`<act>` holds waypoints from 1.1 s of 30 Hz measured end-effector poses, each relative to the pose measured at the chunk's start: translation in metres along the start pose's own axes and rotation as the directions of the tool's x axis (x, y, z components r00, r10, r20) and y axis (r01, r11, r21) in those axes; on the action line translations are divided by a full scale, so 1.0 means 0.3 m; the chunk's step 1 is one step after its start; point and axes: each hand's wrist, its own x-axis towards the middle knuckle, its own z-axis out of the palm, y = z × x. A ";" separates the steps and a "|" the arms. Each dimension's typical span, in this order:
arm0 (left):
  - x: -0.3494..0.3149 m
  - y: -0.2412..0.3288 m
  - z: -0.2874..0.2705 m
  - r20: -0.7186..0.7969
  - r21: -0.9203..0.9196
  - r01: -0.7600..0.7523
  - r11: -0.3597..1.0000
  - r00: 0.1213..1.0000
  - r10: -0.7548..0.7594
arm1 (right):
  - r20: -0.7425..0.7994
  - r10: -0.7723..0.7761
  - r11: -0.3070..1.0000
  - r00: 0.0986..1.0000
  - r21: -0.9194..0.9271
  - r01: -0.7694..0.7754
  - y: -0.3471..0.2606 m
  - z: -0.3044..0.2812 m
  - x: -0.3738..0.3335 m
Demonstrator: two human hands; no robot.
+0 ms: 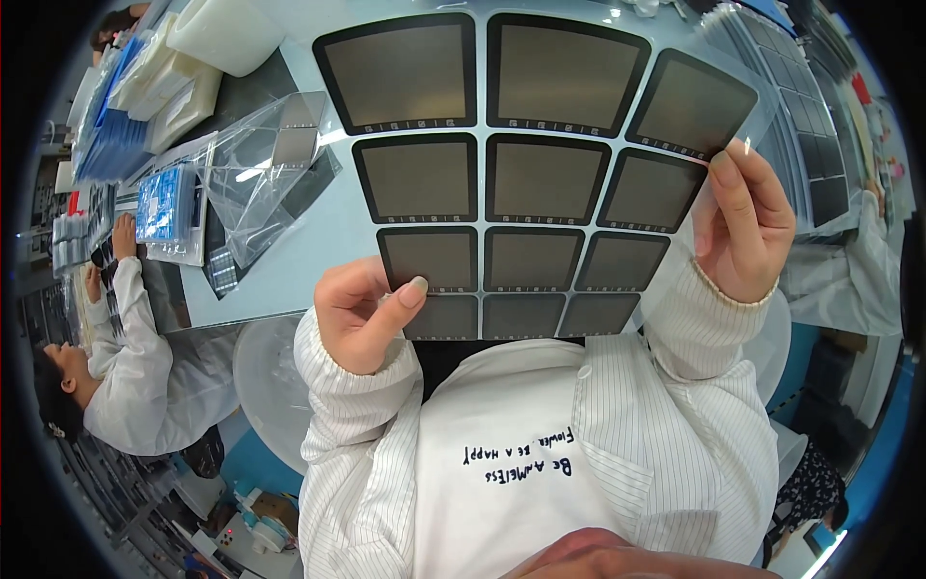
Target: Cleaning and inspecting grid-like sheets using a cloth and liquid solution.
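The pale blue table [289,270] was partly covered at its left by a clear plastic bag [256,179], spread over a dark sheet [307,201]; at its right, dark-panelled sheets [803,106] were piled; at the far left, a white roll [227,37] was set.

A pale blue worktop [270,280] occupies the far part of the scene. Blue flooring [251,454] is visible at near left. A bright, elongated light [825,555] is located at near right.
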 end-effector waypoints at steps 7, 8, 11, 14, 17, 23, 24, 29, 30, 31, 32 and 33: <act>0.000 0.005 0.011 -0.006 -0.054 0.030 0.998 1.000 -0.030 | 0.090 0.041 0.995 0.995 0.085 -0.048 0.009 -0.039 0.001; 0.001 0.007 0.017 -0.017 -0.030 0.009 1.000 1.000 -0.009 | 0.079 0.037 0.995 0.996 0.089 -0.044 0.011 -0.039 0.002; -0.003 0.004 0.024 0.002 -0.039 0.022 0.999 1.000 -0.022 | 0.062 0.035 0.994 0.997 0.106 -0.042 0.021 -0.050 0.001; 0.002 0.016 0.038 0.029 -0.028 0.041 0.999 0.999 -0.040 | 0.031 0.046 0.993 0.998 0.110 -0.049 0.021 -0.056 0.001; 0.004 0.033 0.044 0.052 0.007 0.063 0.998 0.997 -0.064 | 0.015 0.055 0.992 0.998 0.115 -0.056 0.029 -0.072 0.003; 0.013 0.046 0.064 0.070 0.031 0.085 0.996 0.994 -0.087 | 0.033 0.051 0.991 0.998 0.120 -0.055 0.050 -0.118 0.006; 0.012 0.046 0.065 0.063 0.032 0.085 0.996 0.994 -0.087 | 0.040 0.059 0.992 0.997 0.110 -0.063 0.052 -0.117 0.006; 0.011 0.030 0.070 0.109 0.021 0.040 0.999 0.993 -0.042 | -0.004 0.074 0.989 0.997 0.128 -0.072 0.049 -0.104 0.019; 0.013 0.028 0.069 0.111 0.020 0.039 0.999 0.993 -0.041 | -0.061 0.088 0.989 0.994 0.126 -0.080 0.050 -0.103 0.026; 0.016 0.025 0.069 0.133 0.051 0.010 0.999 0.991 -0.017 | -0.062 0.088 0.989 0.994 0.125 -0.079 0.048 -0.106 0.036; 0.015 0.025 0.069 0.153 0.082 -0.019 0.996 0.988 0.006 | -0.038 0.072 0.989 0.997 0.135 -0.067 0.046 -0.110 0.049; 0.012 0.029 0.070 0.153 0.082 -0.018 0.996 0.988 0.006 | -0.012 0.057 0.988 0.998 0.146 -0.054 0.043 -0.113 0.062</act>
